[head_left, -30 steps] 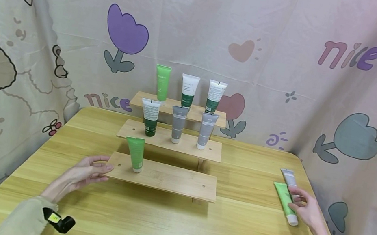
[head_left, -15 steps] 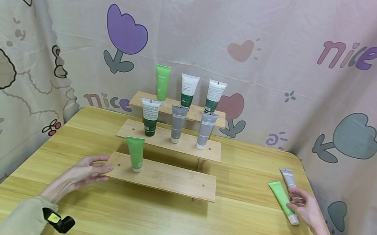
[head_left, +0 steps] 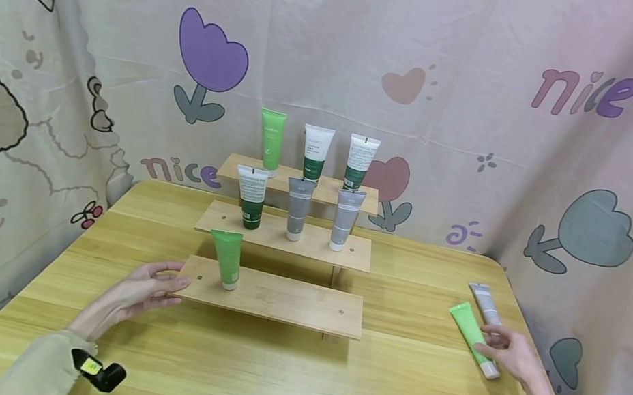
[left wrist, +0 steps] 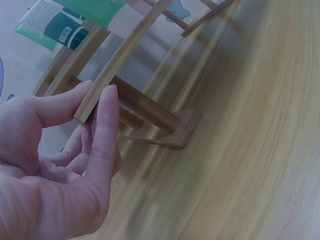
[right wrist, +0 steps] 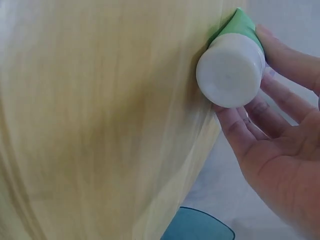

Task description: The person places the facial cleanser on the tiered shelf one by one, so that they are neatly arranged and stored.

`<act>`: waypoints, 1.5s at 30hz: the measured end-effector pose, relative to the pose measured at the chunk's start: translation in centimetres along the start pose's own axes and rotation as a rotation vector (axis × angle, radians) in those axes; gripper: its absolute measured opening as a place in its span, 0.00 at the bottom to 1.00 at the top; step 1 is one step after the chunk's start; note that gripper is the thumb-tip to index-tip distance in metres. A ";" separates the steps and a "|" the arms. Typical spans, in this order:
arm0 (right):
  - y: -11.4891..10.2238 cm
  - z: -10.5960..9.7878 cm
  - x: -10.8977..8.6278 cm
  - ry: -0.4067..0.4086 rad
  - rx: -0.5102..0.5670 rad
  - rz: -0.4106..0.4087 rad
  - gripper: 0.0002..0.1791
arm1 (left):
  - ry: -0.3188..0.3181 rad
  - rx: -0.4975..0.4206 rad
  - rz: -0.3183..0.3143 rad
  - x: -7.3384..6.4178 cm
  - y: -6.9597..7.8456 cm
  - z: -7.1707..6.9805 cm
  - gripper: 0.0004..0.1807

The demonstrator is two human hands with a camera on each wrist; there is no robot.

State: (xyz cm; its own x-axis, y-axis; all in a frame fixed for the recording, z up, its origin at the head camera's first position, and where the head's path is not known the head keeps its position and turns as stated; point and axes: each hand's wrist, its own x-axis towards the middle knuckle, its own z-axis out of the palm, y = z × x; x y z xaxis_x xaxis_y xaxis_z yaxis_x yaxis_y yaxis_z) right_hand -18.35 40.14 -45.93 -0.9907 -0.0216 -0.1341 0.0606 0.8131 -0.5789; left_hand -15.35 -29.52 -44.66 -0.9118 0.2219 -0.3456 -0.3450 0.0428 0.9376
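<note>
My left hand (head_left: 136, 292) pinches the left end of the lowest board (head_left: 287, 301) of a three-tier wooden stand, thumb above and index finger below. The left wrist view shows the board's edge (left wrist: 117, 65) between them. At the table's right side, my right hand (head_left: 516, 360) holds a lying light-green squeeze tube (head_left: 468, 325) near its white cap (right wrist: 229, 71), thumb on one side and fingers on the other. A grey squeeze tube (head_left: 484, 300) lies just beyond, partly hidden by that hand. One green tube (head_left: 228, 259) stands cap-down on the lowest board's left part.
The middle board (head_left: 315, 246) carries a white-and-dark-green tube (head_left: 252, 198) and two grey tubes (head_left: 298, 208). On the top board (head_left: 326, 192) stand a green tube (head_left: 272, 139) and two white-and-green ones (head_left: 316, 152). Printed cloth (head_left: 455, 143) hangs behind and beside the table.
The light-green tube's far end has swung left, away from the grey tube, and the right hand's fingers have shifted slightly along with it. The left hand stays on the board.
</note>
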 end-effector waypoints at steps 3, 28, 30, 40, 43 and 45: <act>-0.1 -0.1 0.0 -0.034 -0.004 0.018 0.34 | -0.005 -0.003 0.002 0.0 0.0 0.0 0.48; -1.1 0.2 0.3 0.045 0.058 -0.003 0.32 | -0.021 -0.016 0.012 0.0 0.0 -0.1 0.48; -1.3 0.2 0.3 0.046 0.067 -0.011 0.32 | -0.026 -0.016 0.013 0.0 0.0 -0.1 0.48; -2.6 0.1 0.2 0.081 0.139 -0.066 0.33 | -0.027 -0.009 0.007 0.1 -0.1 0.0 0.47; -3.2 0.0 0.3 0.094 0.163 -0.087 0.33 | -0.022 -0.008 0.003 0.1 0.0 0.0 0.47; -3.7 -0.1 0.3 0.107 0.183 -0.100 0.32 | -0.021 -0.009 0.001 0.1 0.0 0.0 0.47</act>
State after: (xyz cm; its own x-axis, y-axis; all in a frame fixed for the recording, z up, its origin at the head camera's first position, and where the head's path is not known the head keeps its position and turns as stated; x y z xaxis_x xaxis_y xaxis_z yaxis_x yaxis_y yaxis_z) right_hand -18.87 37.19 -43.80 -0.9996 -0.0275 0.0114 -0.0272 0.6907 -0.7226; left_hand -15.47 -29.47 -44.72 -0.9075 0.2419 -0.3434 -0.3458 0.0337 0.9377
